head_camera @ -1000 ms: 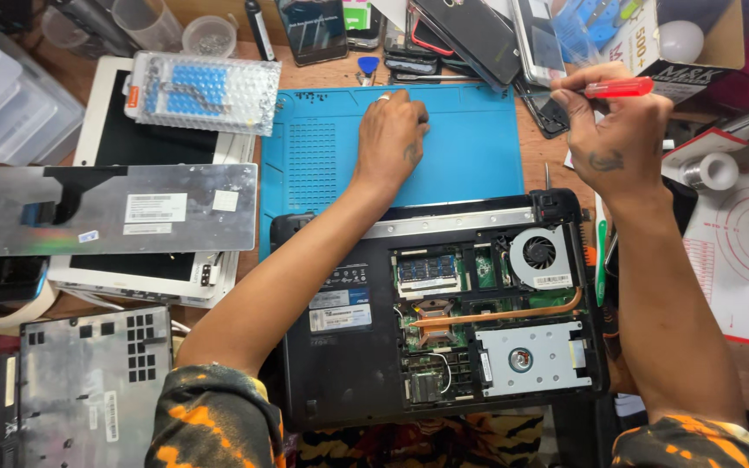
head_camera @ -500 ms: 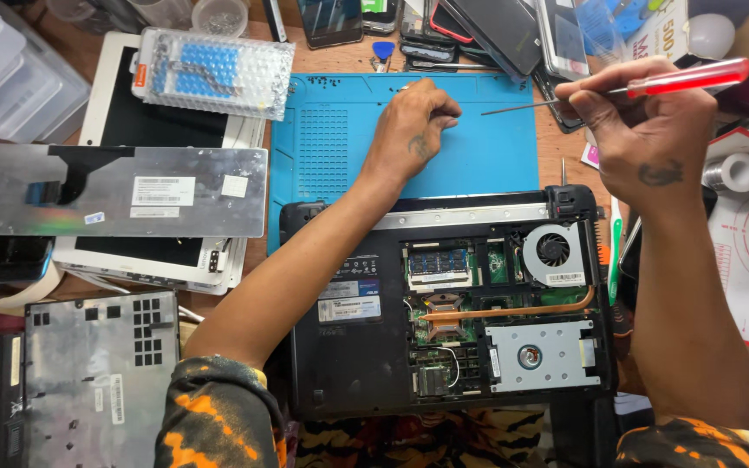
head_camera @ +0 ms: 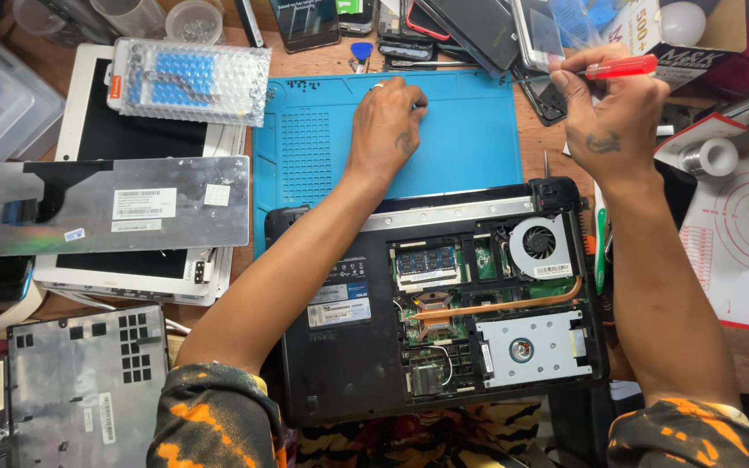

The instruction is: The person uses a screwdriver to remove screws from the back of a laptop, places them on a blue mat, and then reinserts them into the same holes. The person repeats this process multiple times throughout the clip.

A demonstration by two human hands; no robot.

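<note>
My left hand (head_camera: 387,121) rests on the blue work mat (head_camera: 470,147), fingers curled with the tips pressed to the mat near its far edge; nothing shows between them. Several tiny dark screws (head_camera: 305,85) lie at the mat's far left. My right hand (head_camera: 613,117) grips a red-handled screwdriver (head_camera: 621,67) held upright, and its thin shaft tip (head_camera: 546,163) points down at the far right corner of the black laptop (head_camera: 348,347). The laptop lies bottom-up with its cover off, showing the fan (head_camera: 539,243), a copper heat pipe (head_camera: 496,305) and circuit boards.
An upside-down silver keyboard (head_camera: 101,204) lies over a white device (head_camera: 132,269) at left, with a bubble-wrapped packet (head_camera: 188,80) behind. A grey cover panel (head_camera: 84,381) sits front left. Several phones (head_camera: 478,26) line the far edge. A white mat with circles (head_camera: 739,234) lies right.
My right hand has swung the screwdriver from lying level, tip toward my left hand, to upright with its tip over the laptop's far right corner. My left hand stays on the mat.
</note>
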